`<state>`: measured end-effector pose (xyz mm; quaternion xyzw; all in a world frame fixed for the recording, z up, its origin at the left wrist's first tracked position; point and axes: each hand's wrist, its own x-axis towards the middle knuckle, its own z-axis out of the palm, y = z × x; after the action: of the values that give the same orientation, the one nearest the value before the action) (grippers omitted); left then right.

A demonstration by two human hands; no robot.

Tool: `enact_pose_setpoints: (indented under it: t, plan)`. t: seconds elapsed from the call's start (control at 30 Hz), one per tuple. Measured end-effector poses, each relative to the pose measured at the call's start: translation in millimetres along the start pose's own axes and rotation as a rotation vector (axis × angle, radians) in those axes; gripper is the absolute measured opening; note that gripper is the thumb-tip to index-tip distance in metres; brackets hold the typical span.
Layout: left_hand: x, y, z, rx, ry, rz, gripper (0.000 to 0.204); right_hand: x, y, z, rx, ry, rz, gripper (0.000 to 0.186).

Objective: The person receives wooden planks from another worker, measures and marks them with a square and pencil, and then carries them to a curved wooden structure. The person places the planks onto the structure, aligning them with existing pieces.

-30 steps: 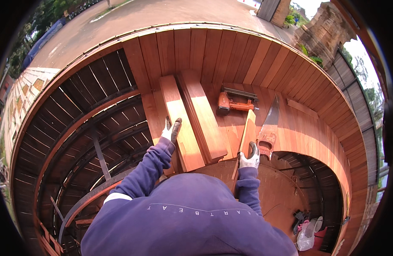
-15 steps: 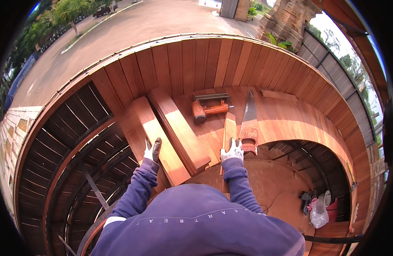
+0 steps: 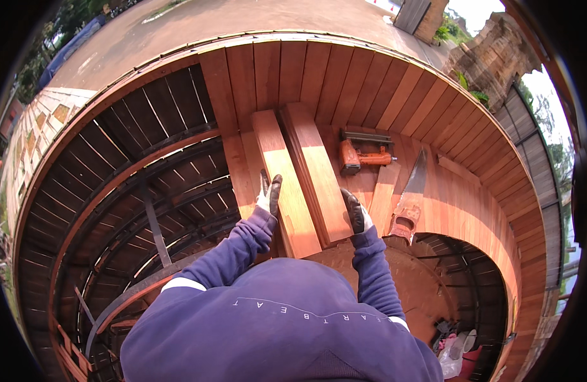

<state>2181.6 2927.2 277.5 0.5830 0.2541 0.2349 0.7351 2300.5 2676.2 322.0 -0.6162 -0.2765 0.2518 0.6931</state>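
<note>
Right, I've got both gloved hands down on the curved bench (image 3: 460, 198), and they bracket two long timbers lying side by side close to the left end of its planking. My left hand (image 3: 269, 194) is at the outer side of the left timber (image 3: 290, 188), thumb and fingers showing a narrow spread; whether it clasps the wood or merely rests there, I cannot tell. Across the pair, my right hand (image 3: 357, 213) lies along the outer side of the right timber (image 3: 323, 172), at the corner near the bench's inner edge. Its fingers run along the wood, and I can't see enough underneath to call it a grip.

Both timbers run from near the backrest (image 3: 344, 83) to the inner edge, with a slim dark gap between them, and the right one shows layered edges facing its neighbour. Just beside my right hand there's a short board (image 3: 384, 188), its far end by the orange nail gun (image 3: 368, 155). Next along, a handsaw (image 3: 411, 200) points its blade at the backrest, handle at the inner edge. A thin strip (image 3: 459, 169) sits along the backrest's foot. Off the bench's left end, open framework (image 3: 154, 223) curves round.
</note>
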Motion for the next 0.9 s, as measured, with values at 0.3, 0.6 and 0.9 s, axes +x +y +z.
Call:
enact_pose_setpoints:
  t: [0.3,0.6,0.9]
  plan:
    - [30,9,7,0.043,-0.075,-0.066,0.083,75,49,-3,0.292,-0.166,0.234,0.049]
    - [34,-1,0,-0.17,-0.147,-0.082,0.05,91,25,25,-0.056,-0.184,0.244,0.067]
    - [95,-8,-5,-0.266,-0.075,-0.205,0.081,138,-13,42,-0.466,-0.258,0.134,0.048]
